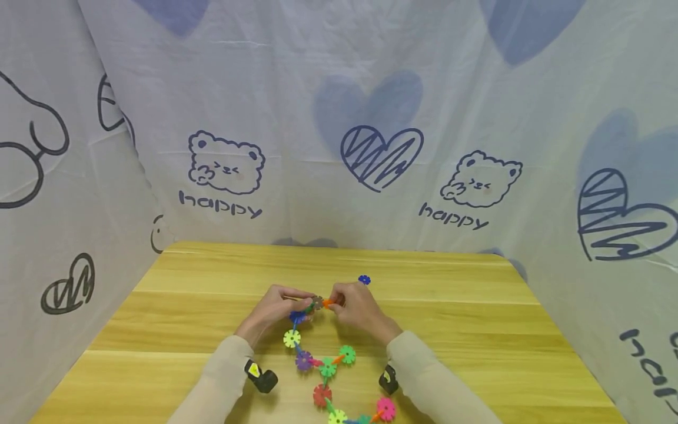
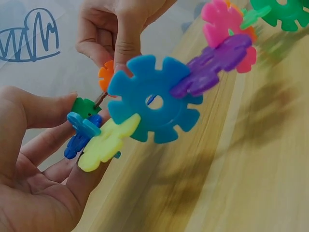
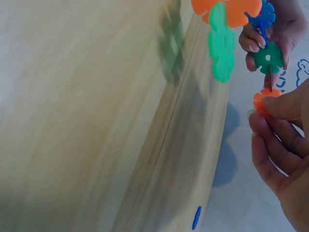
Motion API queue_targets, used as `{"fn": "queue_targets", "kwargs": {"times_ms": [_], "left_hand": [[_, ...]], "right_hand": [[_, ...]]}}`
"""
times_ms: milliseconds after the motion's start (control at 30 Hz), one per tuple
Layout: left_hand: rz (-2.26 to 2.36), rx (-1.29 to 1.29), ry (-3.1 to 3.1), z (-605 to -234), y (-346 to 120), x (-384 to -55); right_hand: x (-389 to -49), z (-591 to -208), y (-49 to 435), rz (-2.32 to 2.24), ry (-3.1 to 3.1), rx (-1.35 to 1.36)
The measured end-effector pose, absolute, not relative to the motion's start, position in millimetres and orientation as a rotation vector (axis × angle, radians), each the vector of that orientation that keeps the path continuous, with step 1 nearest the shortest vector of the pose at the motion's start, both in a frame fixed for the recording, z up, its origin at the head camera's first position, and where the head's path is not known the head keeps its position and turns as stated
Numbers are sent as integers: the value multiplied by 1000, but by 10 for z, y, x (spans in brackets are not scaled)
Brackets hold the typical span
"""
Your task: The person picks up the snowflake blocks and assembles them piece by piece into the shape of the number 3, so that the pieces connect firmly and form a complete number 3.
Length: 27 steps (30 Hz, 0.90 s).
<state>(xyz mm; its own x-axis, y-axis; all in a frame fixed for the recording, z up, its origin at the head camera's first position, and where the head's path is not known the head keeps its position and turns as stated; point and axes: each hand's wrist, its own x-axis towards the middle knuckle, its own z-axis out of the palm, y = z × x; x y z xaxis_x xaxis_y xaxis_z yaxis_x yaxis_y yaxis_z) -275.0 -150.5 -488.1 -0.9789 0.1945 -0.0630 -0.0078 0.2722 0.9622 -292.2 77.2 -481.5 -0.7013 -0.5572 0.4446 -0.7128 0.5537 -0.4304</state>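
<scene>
A chain of notched plastic snowflake discs in many colours hangs between and below both hands. My left hand (image 1: 272, 309) pinches a green disc (image 3: 268, 59) near the chain's upper end. My right hand (image 1: 360, 306) holds an orange disc (image 3: 260, 102) between thumb and fingertips. Between these two, a brown disc (image 1: 317, 302) is slotted edge-on, touching both. A blue disc (image 1: 298, 317) and a yellow disc (image 1: 292, 338) follow below the left hand. Further down, a purple disc (image 1: 303, 360) leads to a green disc (image 1: 328, 367), where the chain branches.
A single blue disc (image 1: 364, 280) stands on the wooden table (image 1: 450, 282) beyond the right hand. The chain's lower part, with a red disc (image 1: 322, 395) and a pink disc (image 1: 386, 408), runs to the near side. A printed white cloth (image 1: 296, 118) encloses the table.
</scene>
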Motion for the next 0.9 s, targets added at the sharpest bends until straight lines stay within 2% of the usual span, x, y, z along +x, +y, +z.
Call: {"fn": "queue_targets", "kwargs": {"times_ms": [900], "left_hand": [[1878,274,2173,-4960,-1470,-2732]], "right_hand": [[-2918,-4729,732,684,-2515,1170]]}}
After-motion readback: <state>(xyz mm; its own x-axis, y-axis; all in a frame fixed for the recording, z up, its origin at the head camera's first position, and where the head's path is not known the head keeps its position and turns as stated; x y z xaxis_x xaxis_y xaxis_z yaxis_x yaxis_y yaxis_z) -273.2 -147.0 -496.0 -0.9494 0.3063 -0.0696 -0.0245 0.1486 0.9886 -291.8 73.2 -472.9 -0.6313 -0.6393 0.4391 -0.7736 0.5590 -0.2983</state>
